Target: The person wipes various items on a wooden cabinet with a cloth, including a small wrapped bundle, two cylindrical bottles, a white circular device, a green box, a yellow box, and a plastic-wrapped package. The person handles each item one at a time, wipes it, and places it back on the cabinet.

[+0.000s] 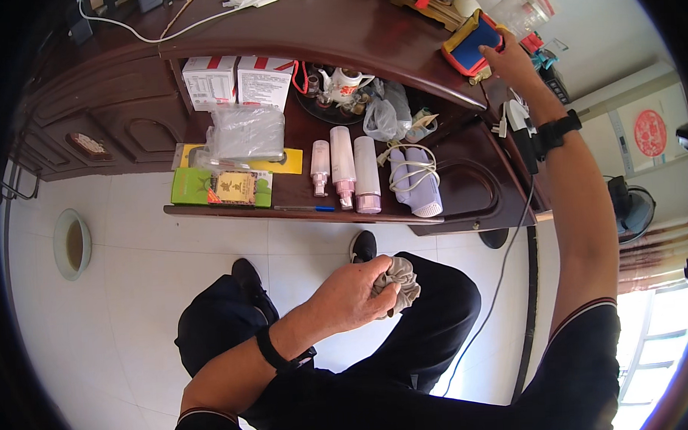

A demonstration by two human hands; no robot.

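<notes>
My left hand [352,294] is closed around a crumpled beige-grey cloth [399,284], held over my knees. My right arm reaches up to the far right, where my right hand [514,60] grips a blue, red and yellow block-shaped item [471,45] at the cabinet top's edge. What it is exactly I cannot tell. Below, on the open shelf, stand pump bottles [342,158] in pale pink and white. A lilac appliance [416,184] with its cord wrapped about it lies to their right. Left of the bottles are a green box [195,187] and a plastic-wrapped package [248,133].
Two white boxes with red ribbon print [264,83] and a teapot [345,83] on a tray fill the shelf's back. A clear jar [520,12] and a gold stand sit on the dark wooden cabinet [315,30]. A basin [73,245] rests on the floor; a cable [492,293] trails down right.
</notes>
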